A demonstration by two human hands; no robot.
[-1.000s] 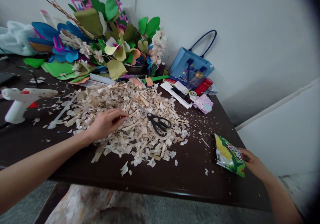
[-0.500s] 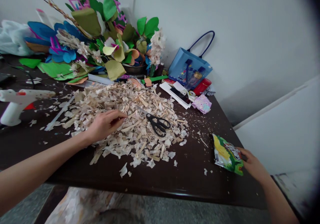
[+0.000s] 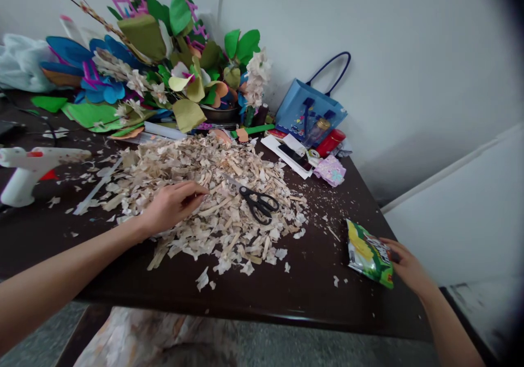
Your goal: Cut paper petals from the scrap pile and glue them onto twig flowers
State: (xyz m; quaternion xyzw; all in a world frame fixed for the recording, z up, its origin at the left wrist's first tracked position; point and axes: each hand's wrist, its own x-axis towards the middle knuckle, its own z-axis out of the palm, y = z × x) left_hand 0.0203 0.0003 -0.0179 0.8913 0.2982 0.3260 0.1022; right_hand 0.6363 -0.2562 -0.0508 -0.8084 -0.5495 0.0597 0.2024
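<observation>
Near the right edge of the dark table (image 3: 311,296), a green and yellow snack packet (image 3: 368,253) sits aslant, in the grasp of the right hand (image 3: 409,268), whose fingers are bent around the packet's right side, the fingertips partly hidden. Compared with the frame just before, packet and right hand have both shifted slightly left, towards the heap of pale scraps (image 3: 229,214). The left hand (image 3: 172,208) has kept its place above the near left part of that heap, thumb and fingertips drawn together; whether a scrap is pinched between them, I cannot tell. Black-handled scissors (image 3: 259,204) lie open on the scraps, unmoved. Beyond the packet are a patterned lilac cloth (image 3: 329,171), a dark phone (image 3: 293,155) on a white sheet and a blue bag (image 3: 310,110) leaning near the wall. Behind the heap stands a crowd of artificial flowers and leaves (image 3: 180,72) in green, blue and cream. On the far left, a white glue gun (image 3: 33,165) lies beside a translucent stick (image 3: 98,188).
</observation>
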